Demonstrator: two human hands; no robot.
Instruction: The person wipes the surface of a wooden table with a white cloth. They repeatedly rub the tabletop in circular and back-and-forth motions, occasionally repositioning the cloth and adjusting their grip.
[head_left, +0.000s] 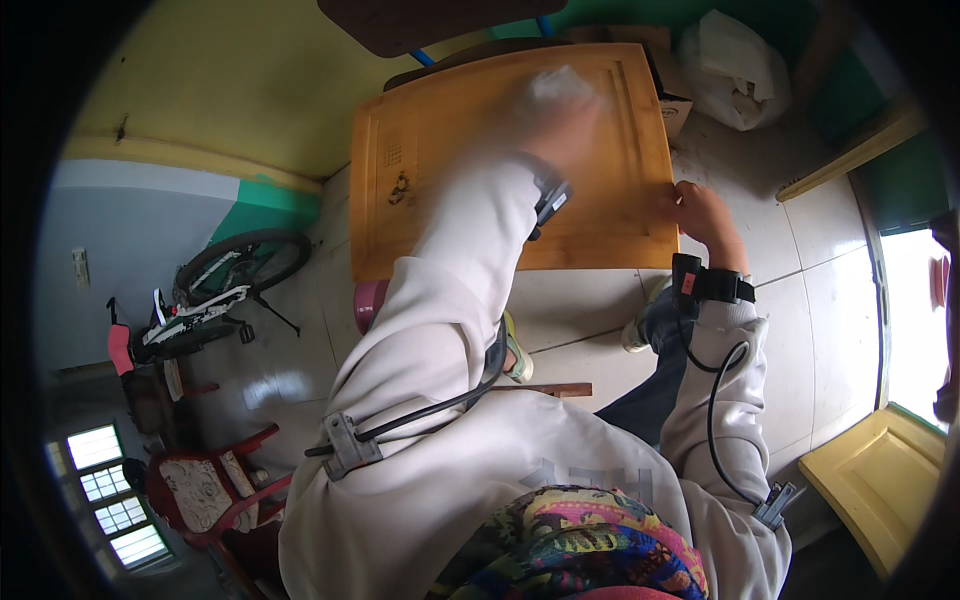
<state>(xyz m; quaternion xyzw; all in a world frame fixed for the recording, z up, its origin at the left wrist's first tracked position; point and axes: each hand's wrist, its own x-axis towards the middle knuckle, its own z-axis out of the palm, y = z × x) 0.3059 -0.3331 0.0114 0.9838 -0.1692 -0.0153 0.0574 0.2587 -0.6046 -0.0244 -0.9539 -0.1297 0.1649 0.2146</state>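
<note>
My left hand (564, 127), blurred by motion, presses a crumpled white cloth or tissue (561, 81) onto the far part of a wooden table top (465, 210). Its fingers are partly hidden by the blur. My right hand (705, 214) grips the right edge of the table top, fingers curled at the rim. The top is orange-brown, with a grooved border and a small dark printed figure (399, 187) near its left side. Each wrist wears a black strapped device, one on the left wrist (551, 202) and one on the right wrist (709, 285).
A dark chair (435, 22) stands behind the table, beside a cardboard box (675, 109) and a white plastic bag (739, 71). To the left are a bicycle (217, 289) and a red armchair (202, 491). Black cables (442, 409) run along both sleeves. A yellow door panel (877, 480) stands at right.
</note>
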